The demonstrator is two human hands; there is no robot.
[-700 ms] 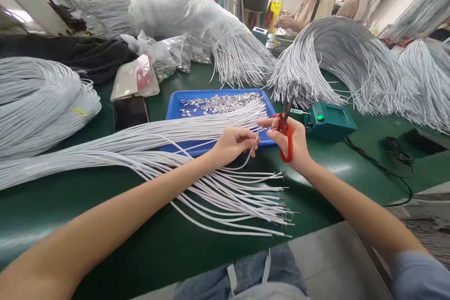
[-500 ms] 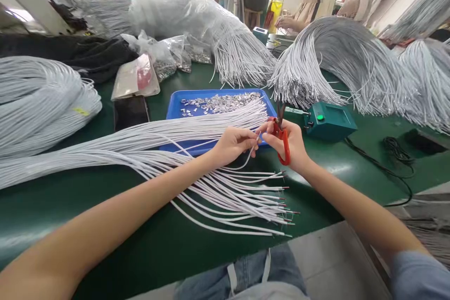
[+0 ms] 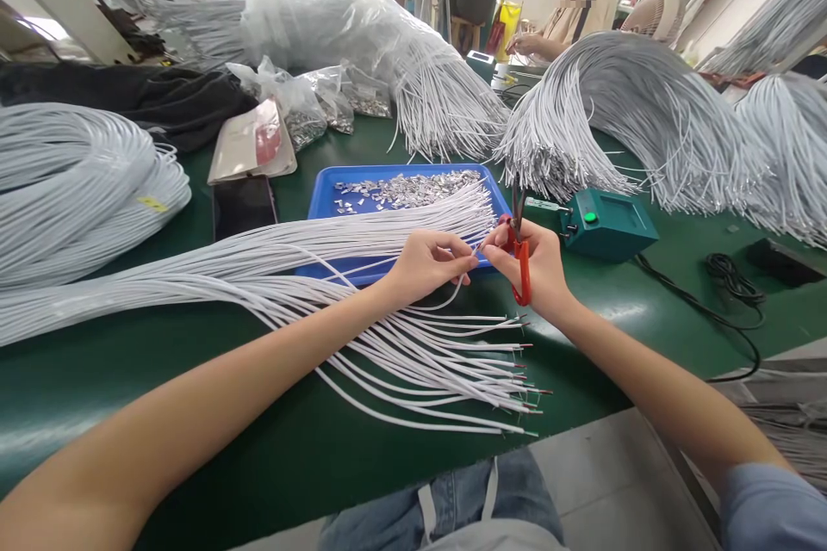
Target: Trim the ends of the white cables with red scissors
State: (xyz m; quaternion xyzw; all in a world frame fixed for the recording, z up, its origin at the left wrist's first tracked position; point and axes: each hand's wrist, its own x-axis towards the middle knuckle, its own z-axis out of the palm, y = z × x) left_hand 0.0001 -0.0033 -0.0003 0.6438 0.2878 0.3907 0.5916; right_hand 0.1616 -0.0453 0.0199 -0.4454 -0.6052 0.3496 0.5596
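Observation:
Over the front of a blue tray, my left hand is closed, pinching a white cable close to its end. My right hand has scissors with red-orange handles hooked in it, blades pointing up and away. Its thumb and forefinger also pinch at the cable's tip, right beside my left fingertips; the tip itself is mostly hidden. Below my hands lie loose white cables with stripped ends showing thin coloured wires. Another white cable bundle rests across the tray, beside small silvery metal pieces.
Right of the tray stands a green device with a lit green button and a black cord. Large grey cable bundles line the back. A coiled bundle and a dark phone-like slab lie left. Another person sits opposite.
My left fingers and thumb have shifted slightly toward the cable's tip, closer to my right fingertips. The scissors remain in my right hand. The whole view has moved very little.

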